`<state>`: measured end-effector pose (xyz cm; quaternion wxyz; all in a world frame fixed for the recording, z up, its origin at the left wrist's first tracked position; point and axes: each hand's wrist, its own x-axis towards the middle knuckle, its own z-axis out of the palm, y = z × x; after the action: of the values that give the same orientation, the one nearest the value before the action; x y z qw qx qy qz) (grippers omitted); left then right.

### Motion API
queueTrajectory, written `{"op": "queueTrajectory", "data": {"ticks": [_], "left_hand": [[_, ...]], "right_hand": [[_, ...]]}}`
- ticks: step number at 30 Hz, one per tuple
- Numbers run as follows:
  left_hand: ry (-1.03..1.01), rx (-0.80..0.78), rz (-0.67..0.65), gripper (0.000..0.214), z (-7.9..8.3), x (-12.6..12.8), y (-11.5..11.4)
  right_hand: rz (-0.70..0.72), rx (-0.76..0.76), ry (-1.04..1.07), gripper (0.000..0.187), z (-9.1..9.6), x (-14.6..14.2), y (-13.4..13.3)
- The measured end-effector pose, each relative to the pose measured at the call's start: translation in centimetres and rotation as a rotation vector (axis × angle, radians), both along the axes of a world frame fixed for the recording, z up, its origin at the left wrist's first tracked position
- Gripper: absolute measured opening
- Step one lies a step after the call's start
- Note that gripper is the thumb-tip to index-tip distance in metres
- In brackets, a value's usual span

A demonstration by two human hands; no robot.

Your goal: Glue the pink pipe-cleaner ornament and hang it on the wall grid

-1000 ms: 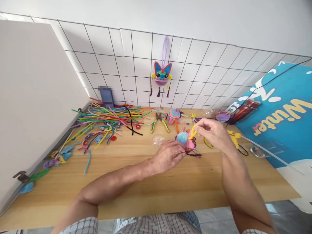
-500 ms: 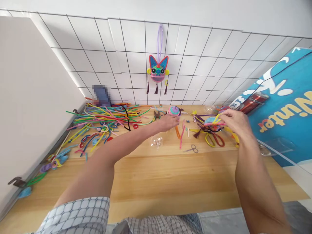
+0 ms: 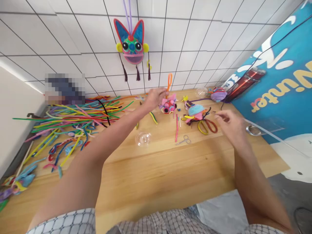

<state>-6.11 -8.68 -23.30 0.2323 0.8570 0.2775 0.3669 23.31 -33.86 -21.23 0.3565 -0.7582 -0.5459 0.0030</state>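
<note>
My left hand (image 3: pixel 156 98) pinches an orange pipe-cleaner loop (image 3: pixel 170 81) that stands up above a pink ornament (image 3: pixel 168 106) with black eyes. The ornament is tilted towards me; whether it touches the table I cannot tell. Over the table's right side, my right hand (image 3: pixel 230 125) has loosely curled fingers and nothing visible in them. Left of it lies a light-blue and pink pipe-cleaner piece (image 3: pixel 195 110) with yellow and dark parts. Scissors with yellow and red handles (image 3: pixel 212 126) lie partly under that piece. Small metal scissors (image 3: pixel 185 140) and a pink pipe cleaner (image 3: pixel 176 128) rest nearby.
A heap of coloured pipe cleaners (image 3: pixel 80 113) covers the table's left. Clear plastic shells (image 3: pixel 143 139) lie near my left forearm. At the back right are a purple ball (image 3: pixel 218 94) and a red flask (image 3: pixel 246 85). A finished-looking mask ornament (image 3: pixel 132 48) hangs on the tiled wall.
My left hand has taken the orange loop and raised it, turning the ornament's eyed side forward. The right hand has left the yellow strip on the light-blue piece. The view has shifted.
</note>
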Motion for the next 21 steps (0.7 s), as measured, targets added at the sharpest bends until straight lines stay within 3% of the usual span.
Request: {"op": "queueTrajectory", "data": {"ticks": [5, 9, 16, 21], "left_hand": [[-0.311, -0.296, 0.066, 0.029, 2.8, 0.8, 1.4], [-0.416, -0.428, 0.085, 0.028, 4.1, 1.0, 2.0], [-0.577, -0.556, 0.202, 0.027, 7.3, 2.0, 1.5], [-0.644, -0.59, 0.228, 0.027, 10.0, 3.7, 2.0]], "right_hand": [[0.459, -0.275, -0.055, 0.013, -4.5, -4.7, -2.1], [0.717, -0.37, -0.148, 0.015, -6.0, -6.8, -2.0], [0.712, -0.473, -0.044, 0.017, -6.0, -5.8, -1.3], [0.626, -0.527, 0.0, 0.024, -5.8, -5.5, -0.9]]}}
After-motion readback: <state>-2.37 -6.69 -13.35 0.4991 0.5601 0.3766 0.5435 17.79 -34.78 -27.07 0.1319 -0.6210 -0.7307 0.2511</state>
